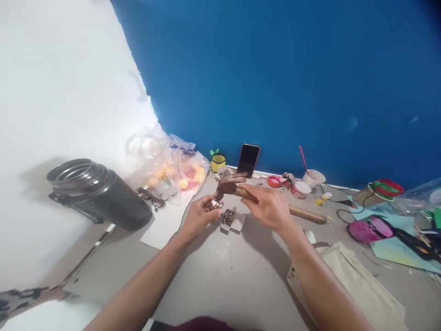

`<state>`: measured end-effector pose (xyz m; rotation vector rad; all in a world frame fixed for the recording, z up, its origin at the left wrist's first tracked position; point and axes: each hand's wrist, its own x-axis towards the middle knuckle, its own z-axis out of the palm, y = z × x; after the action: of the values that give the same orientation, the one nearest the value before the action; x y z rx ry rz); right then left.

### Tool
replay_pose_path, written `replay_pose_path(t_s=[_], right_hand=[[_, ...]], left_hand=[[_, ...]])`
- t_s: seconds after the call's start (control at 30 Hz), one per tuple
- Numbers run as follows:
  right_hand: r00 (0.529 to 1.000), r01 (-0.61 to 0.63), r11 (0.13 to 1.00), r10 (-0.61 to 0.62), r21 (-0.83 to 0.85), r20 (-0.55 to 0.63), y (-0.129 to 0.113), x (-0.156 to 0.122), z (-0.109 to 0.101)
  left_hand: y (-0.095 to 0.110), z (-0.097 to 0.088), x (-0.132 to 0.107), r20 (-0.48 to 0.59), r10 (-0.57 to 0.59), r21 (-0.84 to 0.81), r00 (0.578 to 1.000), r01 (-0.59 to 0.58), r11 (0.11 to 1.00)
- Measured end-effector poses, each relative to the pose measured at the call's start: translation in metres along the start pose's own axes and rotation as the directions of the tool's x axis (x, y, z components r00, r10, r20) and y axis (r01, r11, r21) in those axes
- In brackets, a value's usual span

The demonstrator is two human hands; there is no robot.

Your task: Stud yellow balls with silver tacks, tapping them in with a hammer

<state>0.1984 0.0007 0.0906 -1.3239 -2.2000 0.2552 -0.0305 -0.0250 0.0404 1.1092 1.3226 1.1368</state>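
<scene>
My right hand (270,207) is wrapped round the wooden handle of a hammer (308,214), close to its head. The brown metal head hangs just above a small round object studded with shiny metal dots (216,204). My left hand (201,215) pinches that object between thumb and fingers. I cannot tell whether the hammer touches it. Right of my left hand, an open small white box (228,219) holds many small shiny metal pieces that look like tacks. Another small box of similar pieces (223,174) stands behind the hammer head.
A large dark flask (103,193) stands at left, with glasses (153,198) beside it. Behind are a plastic bag (172,168), a yellow cup (218,162) and a phone (248,160) against the blue wall. At right lie a beige cloth (347,280), a paper cup (313,178) and scissors (413,243).
</scene>
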Motion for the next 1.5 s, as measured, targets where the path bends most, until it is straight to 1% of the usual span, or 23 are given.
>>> replay_pose_path(t_s=[0.07, 0.1, 0.17, 0.23, 0.3, 0.4, 0.47, 0.53, 0.6, 0.63, 0.7, 0.8, 0.87, 0.9, 0.97, 1.03, 1.07, 1.1, 1.13, 1.2, 1.27, 1.37, 1.5], right_hand=[[0.997, -0.021, 0.998, 0.024, 0.052, -0.070, -0.001, 0.000, 0.000], [0.996, -0.024, 0.997, 0.030, 0.077, -0.082, -0.001, 0.000, 0.001], [0.999, -0.013, 0.997, 0.017, 0.074, -0.049, -0.001, 0.000, 0.003], [1.000, 0.008, 1.000, -0.009, 0.022, 0.004, -0.001, 0.000, 0.005], [1.000, 0.002, 1.000, -0.002, 0.010, 0.003, 0.000, 0.001, 0.003], [0.995, -0.090, 0.993, 0.093, 0.076, -0.039, 0.007, 0.005, -0.005], [0.984, -0.180, 0.981, 0.181, 0.071, 0.000, 0.017, 0.010, -0.009], [0.956, -0.281, 0.959, 0.278, 0.021, 0.096, 0.030, 0.015, -0.007], [0.900, -0.387, 0.921, 0.385, -0.030, 0.206, 0.043, 0.018, 0.001], [0.874, -0.422, 0.905, 0.422, -0.058, 0.242, 0.049, 0.019, 0.006], [0.842, -0.438, 0.893, 0.449, -0.108, 0.297, 0.059, 0.019, 0.016], [0.812, -0.406, 0.901, 0.432, -0.150, 0.393, 0.068, 0.017, 0.025], [0.808, -0.374, 0.909, 0.417, -0.184, 0.417, 0.068, 0.016, 0.028], [0.820, -0.358, 0.912, 0.410, -0.202, 0.399, 0.066, 0.016, 0.030], [0.876, -0.312, 0.928, 0.364, -0.203, 0.317, 0.056, 0.016, 0.034], [0.934, -0.223, 0.963, 0.255, -0.148, 0.251, 0.038, 0.014, 0.039], [0.953, -0.146, 0.982, 0.171, -0.117, 0.251, 0.028, 0.012, 0.042], [0.951, -0.064, 0.993, 0.089, -0.095, 0.295, 0.017, 0.010, 0.046], [0.944, -0.004, 0.995, 0.036, -0.098, 0.329, 0.007, 0.007, 0.050], [0.920, 0.083, 0.986, -0.020, -0.145, 0.392, -0.009, 0.002, 0.058], [0.894, 0.134, 0.971, -0.032, -0.198, 0.448, -0.019, -0.003, 0.064], [0.869, 0.142, 0.959, -0.002, -0.247, 0.494, -0.024, -0.006, 0.068], [0.872, 0.072, 0.958, 0.074, -0.277, 0.483, -0.024, -0.005, 0.069]], left_hand=[[0.001, 0.000, 0.000, -0.026, -0.006, 0.019, 1.000, 0.006, 1.000], [0.001, 0.000, 0.000, -0.036, -0.009, 0.022, 0.999, 0.010, 1.000], [0.002, 0.001, 0.001, -0.036, -0.017, 0.029, 0.999, 0.018, 0.999], [0.001, 0.001, 0.001, -0.036, -0.006, 0.037, 0.999, 0.007, 0.999], [-0.001, 0.001, 0.002, -0.047, 0.023, 0.047, 0.999, -0.020, 0.999], [-0.003, -0.001, 0.003, -0.030, 0.065, 0.036, 0.997, -0.064, 0.997], [-0.003, -0.002, 0.003, -0.011, 0.048, -0.008, 0.999, -0.048, 0.999], [-0.002, -0.002, 0.003, -0.003, 0.016, -0.045, 1.000, -0.016, 0.999], [0.000, -0.001, 0.002, -0.003, -0.007, -0.052, 1.000, 0.007, 0.999], [0.000, -0.001, 0.001, -0.004, -0.013, -0.052, 1.000, 0.013, 0.999], [0.001, -0.001, 0.001, -0.008, -0.014, -0.063, 1.000, 0.013, 0.998], [0.000, -0.002, 0.001, -0.047, 0.015, -0.084, 0.999, -0.019, 0.996], [-0.001, -0.002, 0.002, -0.078, 0.036, -0.068, 0.996, -0.042, 0.997], [-0.001, -0.002, 0.002, -0.086, 0.043, -0.053, 0.995, -0.047, 0.997], [-0.001, -0.001, 0.002, -0.090, 0.046, -0.028, 0.995, -0.048, 0.998], [0.000, 0.000, 0.002, -0.092, 0.034, -0.024, 0.995, -0.036, 0.999], [0.000, 0.000, 0.003, -0.090, 0.026, -0.027, 0.996, -0.028, 0.999], [0.000, 0.001, 0.003, -0.090, 0.020, -0.030, 0.996, -0.023, 0.999], [0.001, 0.001, 0.003, -0.090, 0.019, -0.029, 0.996, -0.022, 0.999], [0.000, 0.000, 0.003, -0.089, 0.035, -0.004, 0.995, -0.036, 0.999], [-0.001, 0.000, 0.004, -0.090, 0.068, 0.053, 0.994, -0.064, 0.997], [-0.005, 0.000, 0.004, -0.088, 0.109, 0.128, 0.990, -0.097, 0.987], [-0.007, 0.001, 0.004, -0.080, 0.121, 0.154, 0.989, -0.108, 0.982]])
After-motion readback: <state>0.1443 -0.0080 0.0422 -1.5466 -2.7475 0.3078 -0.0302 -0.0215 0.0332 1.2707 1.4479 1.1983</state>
